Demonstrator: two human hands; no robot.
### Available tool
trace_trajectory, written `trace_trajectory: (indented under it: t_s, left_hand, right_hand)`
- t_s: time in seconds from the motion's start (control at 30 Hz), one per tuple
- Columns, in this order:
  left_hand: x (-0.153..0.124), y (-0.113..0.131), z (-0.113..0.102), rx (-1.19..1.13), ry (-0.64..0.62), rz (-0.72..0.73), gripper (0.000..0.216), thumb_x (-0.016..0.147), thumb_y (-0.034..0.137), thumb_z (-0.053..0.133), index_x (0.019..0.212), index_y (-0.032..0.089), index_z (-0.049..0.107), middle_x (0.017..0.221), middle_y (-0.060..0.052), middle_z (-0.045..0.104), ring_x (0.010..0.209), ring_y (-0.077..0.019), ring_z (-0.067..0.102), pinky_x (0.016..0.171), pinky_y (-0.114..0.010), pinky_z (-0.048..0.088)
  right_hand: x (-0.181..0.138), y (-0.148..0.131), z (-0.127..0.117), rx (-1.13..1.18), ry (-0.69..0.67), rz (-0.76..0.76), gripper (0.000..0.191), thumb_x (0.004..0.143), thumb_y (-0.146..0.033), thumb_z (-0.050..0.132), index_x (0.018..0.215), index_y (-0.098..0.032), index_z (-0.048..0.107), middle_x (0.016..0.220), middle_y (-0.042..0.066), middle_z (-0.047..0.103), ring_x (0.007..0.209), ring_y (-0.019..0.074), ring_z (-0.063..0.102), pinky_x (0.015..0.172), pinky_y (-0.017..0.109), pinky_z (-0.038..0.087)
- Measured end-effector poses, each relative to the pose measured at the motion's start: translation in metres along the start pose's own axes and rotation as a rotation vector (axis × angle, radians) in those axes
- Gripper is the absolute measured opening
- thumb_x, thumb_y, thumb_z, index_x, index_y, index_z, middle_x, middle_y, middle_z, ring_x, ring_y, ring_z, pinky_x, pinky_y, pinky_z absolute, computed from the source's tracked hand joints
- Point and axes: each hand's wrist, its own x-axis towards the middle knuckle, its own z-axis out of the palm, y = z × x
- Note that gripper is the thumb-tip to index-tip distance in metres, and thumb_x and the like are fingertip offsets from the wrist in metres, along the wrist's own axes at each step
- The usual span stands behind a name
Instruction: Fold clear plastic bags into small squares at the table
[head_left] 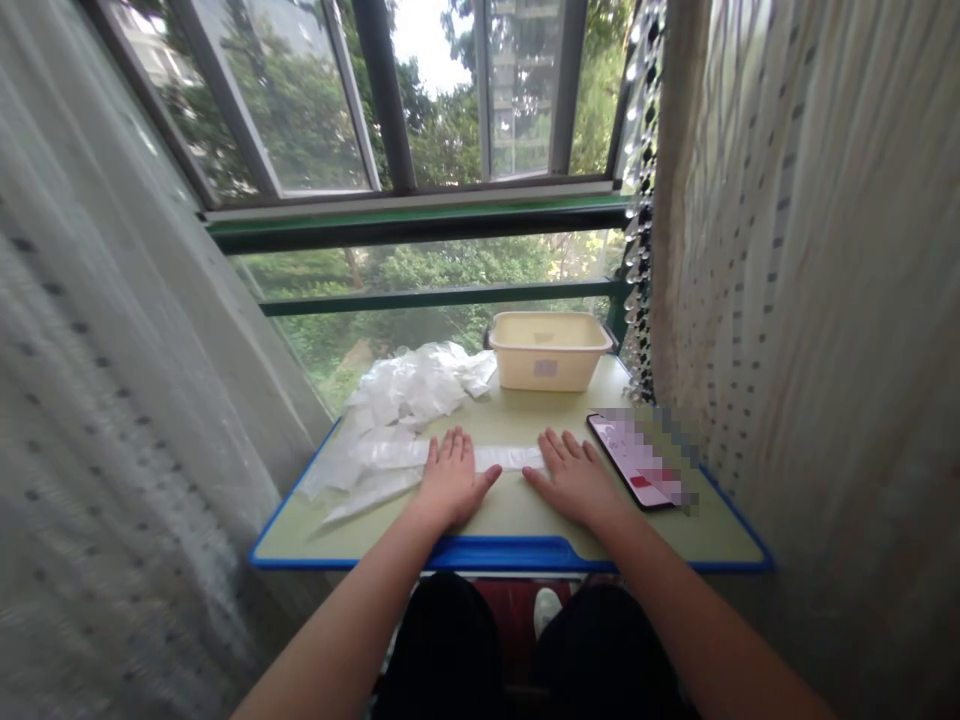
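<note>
A long flat strip of folded white plastic film [506, 458], perhaps a plastic bag, lies across the table in front of me. My left hand [454, 478] rests flat on it, fingers stretched forward and thumb out to the right. Toward the strip's right end, my right hand [571, 474] lies palm down with its fingers spread. The two hands are apart, and the strip shows between them. Left of my left hand the strip runs on to a loose heap of crumpled white plastic [412, 385], where its end is hard to make out.
A cream plastic basin [551, 365] stands at the back right of the table [510, 510], which has a blue edge. A phone [630, 460], partly pixelated, lies right of my right hand. Curtains hang on both sides, with a window [427, 130] behind.
</note>
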Motion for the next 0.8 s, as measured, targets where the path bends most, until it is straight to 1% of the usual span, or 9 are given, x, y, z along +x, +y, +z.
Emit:
trace_trajectory:
  t_s: [0.1,0.3,0.4,0.53,0.63,0.73,0.8]
  left_hand:
    - [-0.001,0.001,0.002,0.019,0.068,-0.014,0.087,0.080,0.064,0.008,0.131,-0.004,0.029,0.139,-0.023,0.024,0.131,-0.0299,0.014,0.105,-0.047,0.003]
    - [0.000,0.000,0.004,-0.002,0.095,-0.066,0.088,0.080,0.063,0.012,0.129,-0.007,0.033,0.136,-0.026,0.027,0.129,-0.0307,0.020,0.105,-0.041,0.016]
    - [0.001,-0.001,0.005,-0.022,0.112,-0.078,0.085,0.081,0.062,0.016,0.127,-0.007,0.034,0.135,-0.026,0.029,0.129,-0.0313,0.022,0.105,-0.042,0.018]
    - [0.000,-0.002,0.005,-0.057,0.150,-0.051,0.078,0.084,0.057,0.021,0.126,-0.007,0.037,0.133,-0.025,0.034,0.127,-0.0314,0.025,0.104,-0.042,0.022]
    - [-0.001,-0.004,0.004,-0.079,0.197,-0.015,0.070,0.085,0.051,0.025,0.124,-0.005,0.040,0.131,-0.023,0.039,0.126,-0.0304,0.029,0.103,-0.043,0.025]
    - [-0.004,-0.005,0.001,-0.122,0.256,0.021,0.057,0.086,0.042,0.032,0.122,0.000,0.043,0.127,-0.019,0.046,0.124,-0.0278,0.033,0.102,-0.042,0.028]
    - [-0.006,-0.006,-0.002,-0.162,0.294,0.014,0.049,0.085,0.035,0.035,0.120,0.002,0.045,0.123,-0.017,0.049,0.121,-0.0262,0.037,0.102,-0.040,0.030]
  right_hand:
    - [-0.002,0.000,0.003,-0.004,0.043,0.006,0.080,0.079,-0.066,0.012,0.138,-0.014,0.022,0.144,0.007,0.020,0.131,0.0275,0.011,0.104,0.044,0.006]
    - [-0.002,0.000,0.009,-0.027,0.109,0.035,0.077,0.079,-0.065,0.019,0.137,-0.015,0.025,0.142,0.007,0.025,0.130,0.0291,0.015,0.104,0.044,0.007]
    - [-0.003,0.000,0.009,-0.026,0.128,0.031,0.076,0.079,-0.064,0.021,0.137,-0.015,0.027,0.142,0.007,0.026,0.130,0.0291,0.016,0.104,0.043,0.008]
    - [-0.005,0.002,0.009,0.007,0.139,0.034,0.076,0.079,-0.063,0.026,0.136,-0.013,0.029,0.141,0.007,0.029,0.129,0.0292,0.018,0.104,0.043,0.011]
    - [-0.006,0.004,0.007,0.069,0.166,0.023,0.076,0.078,-0.061,0.033,0.136,-0.013,0.028,0.139,0.007,0.032,0.129,0.0289,0.021,0.104,0.042,0.015]
    - [-0.008,0.010,0.006,0.169,0.222,0.036,0.075,0.077,-0.058,0.039,0.135,-0.012,0.030,0.133,0.010,0.041,0.125,0.0277,0.028,0.102,0.041,0.023]
    - [-0.008,0.014,0.004,0.257,0.277,0.054,0.067,0.079,-0.052,0.039,0.132,-0.010,0.036,0.128,0.012,0.047,0.121,0.0250,0.036,0.100,0.037,0.028]
